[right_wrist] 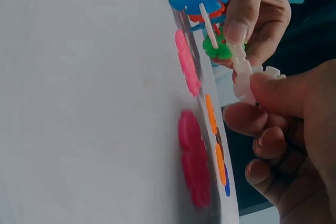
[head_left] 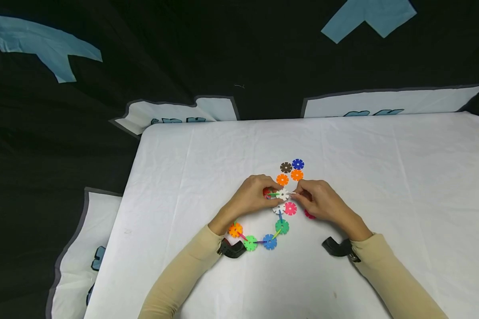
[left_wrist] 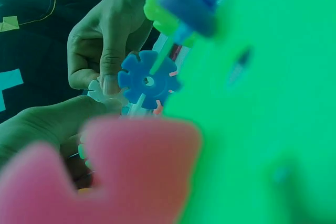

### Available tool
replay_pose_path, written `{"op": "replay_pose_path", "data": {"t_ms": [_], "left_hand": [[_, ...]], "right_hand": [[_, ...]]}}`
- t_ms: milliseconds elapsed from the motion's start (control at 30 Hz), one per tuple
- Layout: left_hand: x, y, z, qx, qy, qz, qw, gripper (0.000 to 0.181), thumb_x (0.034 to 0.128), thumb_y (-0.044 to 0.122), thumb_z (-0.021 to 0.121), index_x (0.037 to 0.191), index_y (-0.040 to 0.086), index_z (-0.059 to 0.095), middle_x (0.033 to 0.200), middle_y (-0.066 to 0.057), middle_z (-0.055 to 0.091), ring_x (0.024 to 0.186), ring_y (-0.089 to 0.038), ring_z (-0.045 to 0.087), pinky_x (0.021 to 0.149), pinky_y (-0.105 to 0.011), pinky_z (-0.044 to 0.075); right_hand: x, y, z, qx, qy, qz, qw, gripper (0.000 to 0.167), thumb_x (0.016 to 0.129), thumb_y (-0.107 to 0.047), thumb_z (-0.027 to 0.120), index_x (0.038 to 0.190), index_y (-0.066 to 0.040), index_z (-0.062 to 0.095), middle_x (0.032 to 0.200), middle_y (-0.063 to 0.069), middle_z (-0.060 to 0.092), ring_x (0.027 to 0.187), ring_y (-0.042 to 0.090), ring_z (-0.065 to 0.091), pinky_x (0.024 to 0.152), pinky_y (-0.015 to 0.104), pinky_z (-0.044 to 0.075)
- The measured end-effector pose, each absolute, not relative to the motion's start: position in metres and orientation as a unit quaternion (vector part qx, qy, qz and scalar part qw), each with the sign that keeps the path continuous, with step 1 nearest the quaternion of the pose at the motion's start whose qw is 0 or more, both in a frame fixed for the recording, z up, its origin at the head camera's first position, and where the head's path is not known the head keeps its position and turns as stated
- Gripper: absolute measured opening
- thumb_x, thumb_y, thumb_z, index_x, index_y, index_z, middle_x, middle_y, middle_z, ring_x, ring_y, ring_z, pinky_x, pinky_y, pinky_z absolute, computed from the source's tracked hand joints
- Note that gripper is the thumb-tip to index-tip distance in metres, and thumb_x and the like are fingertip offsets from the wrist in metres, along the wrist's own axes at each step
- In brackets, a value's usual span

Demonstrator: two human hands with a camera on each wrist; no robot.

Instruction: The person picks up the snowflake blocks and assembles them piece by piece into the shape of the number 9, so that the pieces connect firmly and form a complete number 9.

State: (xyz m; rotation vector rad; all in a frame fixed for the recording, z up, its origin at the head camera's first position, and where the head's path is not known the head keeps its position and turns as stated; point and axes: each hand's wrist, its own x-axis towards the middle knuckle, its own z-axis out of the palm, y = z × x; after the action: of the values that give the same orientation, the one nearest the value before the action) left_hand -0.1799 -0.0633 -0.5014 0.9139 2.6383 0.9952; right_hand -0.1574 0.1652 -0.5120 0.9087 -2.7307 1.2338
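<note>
Blur at left-wrist lens: pinkish notched shape (left_wrist: 142, 156) across the foot of that view, blurred green mass (left_wrist: 273, 119) at three o'clock.
White disc (head_left: 282, 194): held between both hands; dial centre for the bearings below, as seen from the head.
Left hand (head_left: 257, 192): at nine o'clock; thumb and forefinger clamped on the white disc; red disc (head_left: 266, 192) tucked at the palm.
Right hand (head_left: 323, 198): at three o'clock; thumb and finger pinching a thin white piece (head_left: 292, 193), edge-on against the white disc.
Chain: second white disc (head_left: 278, 210) at six; teal disc (head_left: 282, 227) lower at six; blue disc (head_left: 269, 242) between six and seven; lime disc (head_left: 250, 243) at seven; orange disc (head_left: 235, 230) at eight; joined by slim edge-on pieces.
Loose discs: brown disc (head_left: 286, 167) at twelve; dark blue disc (head_left: 298, 164) at one; loose orange pair (head_left: 297, 175) at twelve and one; pink disc (head_left: 290, 208) at five; crimson disc (head_left: 309, 214) at four, partly under the right hand.
Tablecloth (head_left: 383, 177): white, lightly creased.
</note>
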Motion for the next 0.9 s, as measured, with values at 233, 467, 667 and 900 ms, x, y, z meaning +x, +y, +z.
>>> {"op": "replay_pose_path", "data": {"t_ms": [233,467,667,900], "left_hand": [[-0.178,-0.064,-0.503,0.310,0.881,0.349,0.085,0.033,0.0777,0.030,0.084,0.103,0.010,0.076,0.089,0.003,0.073,0.078,-0.005,0.060,0.086,-0.029,0.047],[-0.179,-0.065,-0.502,0.319,0.877,0.345,0.098,0.036,0.0787,0.032,0.083,0.106,0.010,0.074,0.095,0.002,0.072,0.082,-0.005,0.059,0.085,-0.026,0.049],[-0.183,-0.071,-0.493,0.339,0.867,0.310,0.193,0.064,0.0767,0.036,0.084,0.131,0.011,0.061,0.119,0.000,0.065,0.104,-0.010,0.057,0.098,-0.026,0.046],[-0.190,-0.078,-0.498,0.342,0.866,0.306,0.199,0.053,0.0859,0.023,0.077,0.134,0.010,0.058,0.117,-0.001,0.062,0.103,-0.010,0.056,0.096,-0.027,0.048]], "right_hand": [[-0.157,0.164,-0.515,0.297,-0.860,0.414,0.020,0.020,0.080,-0.005,0.079,0.072,-0.009,0.061,0.061,-0.008,0.052,0.053,0.002,0.038,0.048,0.019,0.035],[-0.159,0.166,-0.512,0.286,-0.867,0.409,-0.011,0.015,0.083,-0.008,0.077,0.076,-0.009,0.064,0.062,-0.008,0.053,0.055,0.003,0.040,0.051,0.020,0.037],[-0.166,0.176,-0.510,0.250,-0.892,0.372,-0.059,0.012,0.087,-0.018,0.075,0.090,-0.011,0.066,0.066,-0.006,0.054,0.060,0.009,0.044,0.057,0.022,0.040],[-0.170,0.190,-0.508,0.232,-0.900,0.353,-0.108,0.025,0.085,-0.021,0.077,0.104,-0.008,0.066,0.074,-0.003,0.055,0.065,0.012,0.047,0.058,0.023,0.040]]}}
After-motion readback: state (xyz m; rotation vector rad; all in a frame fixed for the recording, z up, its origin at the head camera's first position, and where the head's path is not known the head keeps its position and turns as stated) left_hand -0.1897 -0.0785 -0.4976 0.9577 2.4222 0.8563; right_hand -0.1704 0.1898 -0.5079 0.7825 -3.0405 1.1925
